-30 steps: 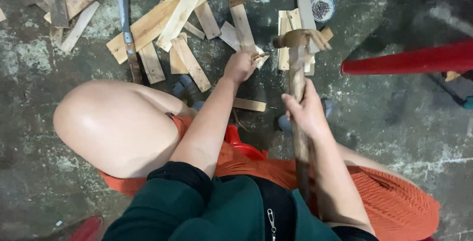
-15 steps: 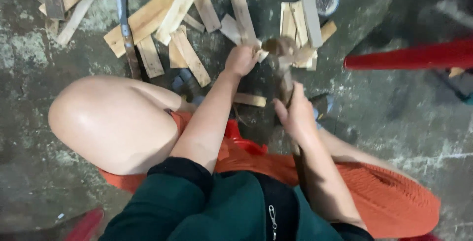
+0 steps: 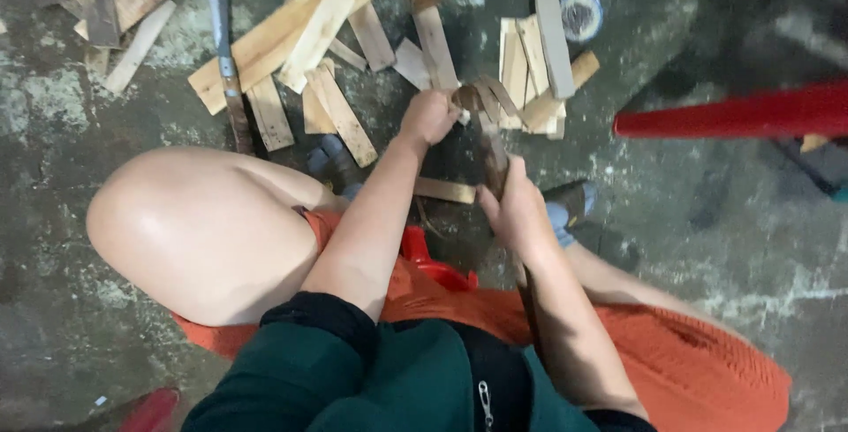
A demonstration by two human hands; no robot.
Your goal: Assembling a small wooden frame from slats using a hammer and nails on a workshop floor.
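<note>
Reaching forward with a straight forearm, the left hand (image 3: pixel 428 118) clamps a small wood piece (image 3: pixel 484 96) on the floor; the right hand (image 3: pixel 517 211) grips the hammer handle (image 3: pixel 495 162), its head touching that piece

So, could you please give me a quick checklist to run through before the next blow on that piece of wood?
1. Right hand gripped on the tool handle: ok.
2. Left hand steadying the small wood piece: ok.
3. Left fingers apart from the tool's head: not ok, they sit right beside it.
4. Tool head's contact with the piece: cannot tell, blurred.
5. Feet in blue sandals away from the strike spot: ok, though close.
6. Loose wood strips lie scattered about the work spot: not ok.
</note>
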